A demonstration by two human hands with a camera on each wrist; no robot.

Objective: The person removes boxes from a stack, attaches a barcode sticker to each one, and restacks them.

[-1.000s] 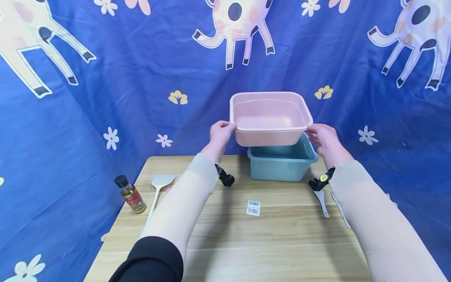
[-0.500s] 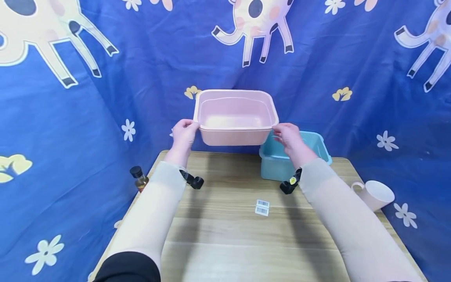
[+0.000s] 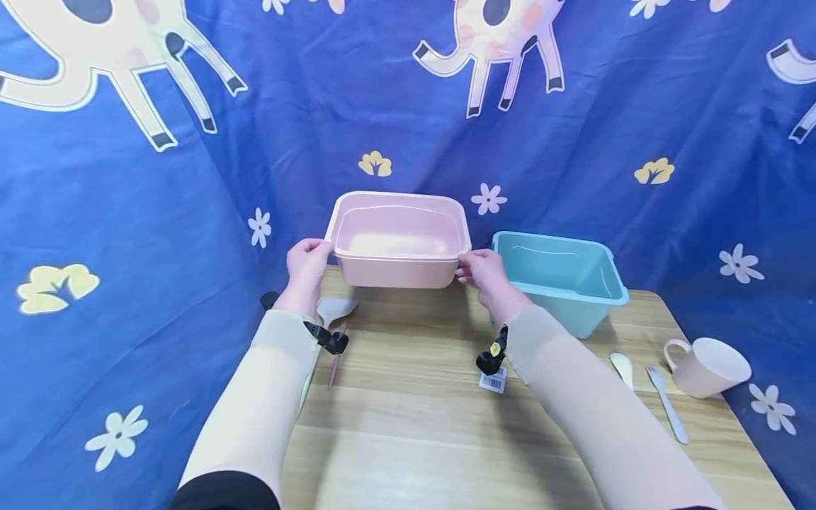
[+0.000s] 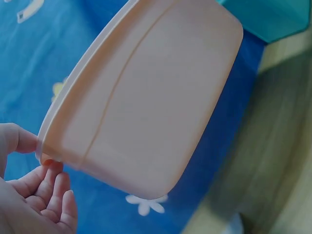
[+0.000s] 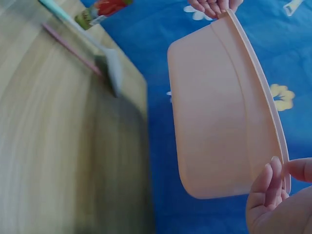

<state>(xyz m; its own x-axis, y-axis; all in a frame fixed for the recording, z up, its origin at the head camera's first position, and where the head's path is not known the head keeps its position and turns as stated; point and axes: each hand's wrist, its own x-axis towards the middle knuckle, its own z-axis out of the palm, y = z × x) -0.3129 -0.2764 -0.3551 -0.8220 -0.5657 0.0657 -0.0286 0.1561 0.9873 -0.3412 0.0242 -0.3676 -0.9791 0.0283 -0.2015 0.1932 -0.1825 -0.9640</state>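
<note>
Pink tub [image 3: 398,274] was off the counter [image 3: 395,432], held up near its far edge in front of the blue curtain [image 3: 306,156]. Left hand [image 3: 306,268] pinched one front corner of the rim, nearly closed, thumb on the rim, fingers curled below. Right hand [image 3: 486,275] had the same pinch on the other front corner.

Status, my read: lift done, set-down not done. Teal tub [image 3: 576,315] stood on the counter, right of the pink one. Mug [image 3: 707,368], spoon [image 3: 622,368] and fork [image 3: 666,404] lay on the right side; turner [image 3: 335,309] and pink stick [image 3: 334,365] on the left, all outside the tubs.

Labels: white barcode sticker [image 3: 493,383] on the counter, partly behind the right wrist camera [image 3: 490,360], too small to read. Bottle [image 5: 87,18] showed a red label in the right wrist view, blurred, no brand legible.
</note>
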